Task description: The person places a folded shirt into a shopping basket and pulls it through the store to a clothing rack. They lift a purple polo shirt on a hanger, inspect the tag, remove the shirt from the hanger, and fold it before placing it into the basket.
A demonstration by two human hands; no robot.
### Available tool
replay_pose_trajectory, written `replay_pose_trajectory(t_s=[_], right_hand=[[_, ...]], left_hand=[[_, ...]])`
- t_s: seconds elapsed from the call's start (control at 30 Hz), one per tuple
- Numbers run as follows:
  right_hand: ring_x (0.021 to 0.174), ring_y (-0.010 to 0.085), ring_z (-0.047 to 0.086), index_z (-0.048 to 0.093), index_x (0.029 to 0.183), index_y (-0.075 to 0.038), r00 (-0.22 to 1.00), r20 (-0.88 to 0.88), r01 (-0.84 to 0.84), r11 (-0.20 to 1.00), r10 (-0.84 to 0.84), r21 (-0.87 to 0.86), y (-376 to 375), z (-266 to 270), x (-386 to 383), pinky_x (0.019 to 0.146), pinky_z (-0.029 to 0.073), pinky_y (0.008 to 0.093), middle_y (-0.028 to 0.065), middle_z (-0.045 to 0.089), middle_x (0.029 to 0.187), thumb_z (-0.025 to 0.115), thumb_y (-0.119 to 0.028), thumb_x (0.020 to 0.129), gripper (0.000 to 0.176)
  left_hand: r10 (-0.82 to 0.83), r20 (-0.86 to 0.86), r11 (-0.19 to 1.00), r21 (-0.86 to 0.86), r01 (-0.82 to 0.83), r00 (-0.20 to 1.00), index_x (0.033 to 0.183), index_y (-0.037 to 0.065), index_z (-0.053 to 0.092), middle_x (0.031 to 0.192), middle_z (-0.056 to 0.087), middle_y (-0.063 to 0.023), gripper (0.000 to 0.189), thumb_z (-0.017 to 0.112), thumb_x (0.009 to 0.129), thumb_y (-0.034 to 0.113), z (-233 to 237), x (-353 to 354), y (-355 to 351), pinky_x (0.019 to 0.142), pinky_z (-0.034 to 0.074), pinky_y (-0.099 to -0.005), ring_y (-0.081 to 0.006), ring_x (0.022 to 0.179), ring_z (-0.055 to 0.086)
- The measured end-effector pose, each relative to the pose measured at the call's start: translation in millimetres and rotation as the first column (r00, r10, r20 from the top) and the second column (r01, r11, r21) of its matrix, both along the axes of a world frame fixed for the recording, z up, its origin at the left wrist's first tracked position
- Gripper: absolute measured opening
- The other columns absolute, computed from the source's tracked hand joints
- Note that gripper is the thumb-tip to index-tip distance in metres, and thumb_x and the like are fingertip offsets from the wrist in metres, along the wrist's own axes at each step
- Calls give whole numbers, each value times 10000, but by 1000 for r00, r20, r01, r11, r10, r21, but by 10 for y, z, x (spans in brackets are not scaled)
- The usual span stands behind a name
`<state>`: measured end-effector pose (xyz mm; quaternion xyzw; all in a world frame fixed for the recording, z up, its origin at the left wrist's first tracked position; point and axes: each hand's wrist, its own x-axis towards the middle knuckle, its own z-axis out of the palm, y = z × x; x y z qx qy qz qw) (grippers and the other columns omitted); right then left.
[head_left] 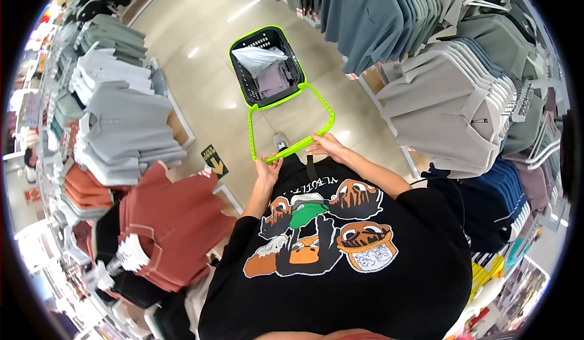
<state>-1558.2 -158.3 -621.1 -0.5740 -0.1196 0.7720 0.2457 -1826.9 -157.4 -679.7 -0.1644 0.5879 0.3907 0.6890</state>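
Observation:
A black shopping basket [298,72] with a lime-green rim stands on the floor in front of me, its long green handle [250,134] stretching back toward my body. Near the handle's left corner, my left hand [267,168] has its fingers closed on the bar. My right hand [326,146] is at the bar's right part, with its fingers around or against it; the thumb side shows. Inside the basket lie a folded white garment [260,59] and a greyish-mauve garment [273,80].
Racks of hanging shirts line both sides: light grey [125,118] and rust-red [167,224] at left, blue-grey [362,17], beige [438,103] and navy [493,200] at right. A dark sign with an arrow [214,161] is at the left. A tiled floor [201,66] runs between them.

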Motion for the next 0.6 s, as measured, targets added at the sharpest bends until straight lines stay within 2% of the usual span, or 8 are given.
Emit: replay_pose_trajectory(t_s=[0.03, 0.1, 0.13, 0.23, 0.27, 0.4, 0.5, 0.6], right_hand=[[956, 217, 736, 565, 1259, 60, 1000, 7, 22, 1000, -22, -2, 107, -42, -82, 842, 587, 309, 207, 650, 1269, 522, -391, 1053, 497], [871, 194, 738, 562, 1254, 55, 969, 231, 36, 976, -87, 213, 284, -131, -303, 769, 582, 300, 167, 667, 1199, 494, -430, 1058, 527], [783, 182, 730, 553, 1236, 45, 944, 303, 51, 968, -127, 246, 401, -182, -393, 709, 568, 298, 140, 664, 1147, 467, -448, 1063, 530], [735, 177, 723, 535, 1225, 39, 882, 378, 180, 943, -281, 281, 738, -222, -646, 674, 558, 290, 142, 659, 1160, 461, -440, 1066, 509], [695, 176, 717, 517, 1229, 32, 863, 378, 237, 929, -335, 283, 848, -194, -749, 659, 561, 285, 143, 656, 1162, 455, -443, 1067, 506], [703, 204, 725, 488, 1258, 20, 831, 364, 350, 904, -420, 245, 1150, -181, -1025, 668, 584, 306, 157, 653, 1153, 438, -455, 1069, 514], [738, 232, 735, 459, 1290, -2, 826, 245, 467, 860, -507, 205, 1323, -204, -1124, 694, 600, 327, 176, 647, 1170, 426, -460, 1071, 509], [789, 252, 742, 447, 1305, -32, 800, 237, 522, 834, -551, 179, 1512, -201, -1211, 720, 612, 350, 188, 668, 1143, 415, -459, 1074, 487]], left_hand=[[-22, 7, 1000, -2, 22, 1000, 1070, 72, 369, 1142, 598, -183, 355, 269, 1090, 412, -12, -49, 165, 902, 577, -477, -198, 703, 446], [4, 95, 1000, -9, -3, 995, 1057, 64, 364, 1158, 602, -189, 346, 267, 1091, 395, -10, -189, 454, 926, 572, -494, -209, 711, 458], [-13, 126, 1000, 10, 12, 992, 1051, 59, 358, 1220, 605, -205, 328, 263, 1093, 370, -3, -245, 610, 962, 562, -511, -237, 764, 518], [-56, 214, 998, 13, 54, 975, 1050, 55, 352, 1272, 602, -218, 326, 260, 1096, 364, 103, -372, 1046, 991, 551, -514, -273, 836, 584], [-72, 236, 997, 11, 71, 969, 1050, 51, 349, 1299, 596, -226, 329, 262, 1098, 365, 138, -426, 1175, 1021, 535, -520, -301, 903, 624], [-103, 277, 993, -21, 113, 955, 1056, 49, 345, 1272, 606, -221, 334, 276, 1098, 373, -32, -625, 1504, 1033, 529, -523, -305, 909, 635], [-104, 324, 992, -27, 120, 940, 1130, 30, 349, 1255, 609, -219, 345, 286, 1097, 368, -132, -698, 1668, 1038, 526, -527, -303, 911, 637], [-60, 268, 997, -25, 69, 961, 1236, 11, 326, 1243, 609, -219, 382, 294, 1093, 364, -161, -631, 1773, 1043, 523, -530, -307, 907, 637]])
